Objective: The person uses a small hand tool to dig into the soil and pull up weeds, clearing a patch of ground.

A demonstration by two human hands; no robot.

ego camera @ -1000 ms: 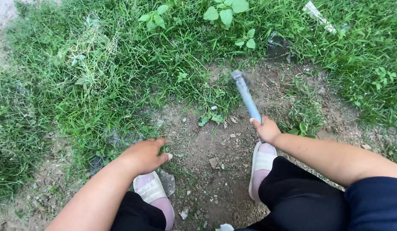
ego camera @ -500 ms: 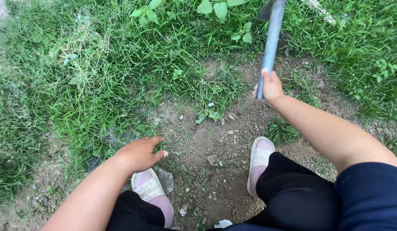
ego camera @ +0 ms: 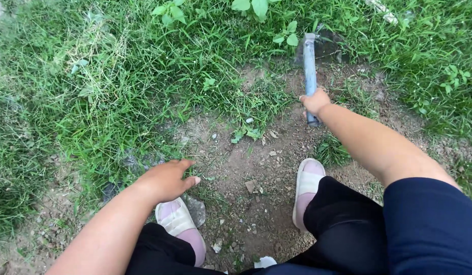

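I crouch over a patch of bare dirt (ego camera: 246,168) ringed by grass. My right hand (ego camera: 315,102) grips the grey-blue handle of a hoe (ego camera: 309,66), whose dark blade end (ego camera: 325,46) is down in the grass ahead of me. My left hand (ego camera: 167,179) hangs in the air above my left knee, fingers loosely together, holding nothing. It is nearest my left foot in a pale pink slipper (ego camera: 179,224). My right foot, in the same kind of slipper (ego camera: 307,191), rests on the dirt below the handle.
Thick grass (ego camera: 119,86) covers the left and far side, with broad-leaved weeds (ego camera: 256,7) at the top. Small stones and clods (ego camera: 251,186) lie on the dirt. A flat grey stone (ego camera: 197,210) sits beside the left slipper.
The hoe was raised upright half a second ago; now it has swung down and its blade is in the grass. My left hand stayed near my knee.
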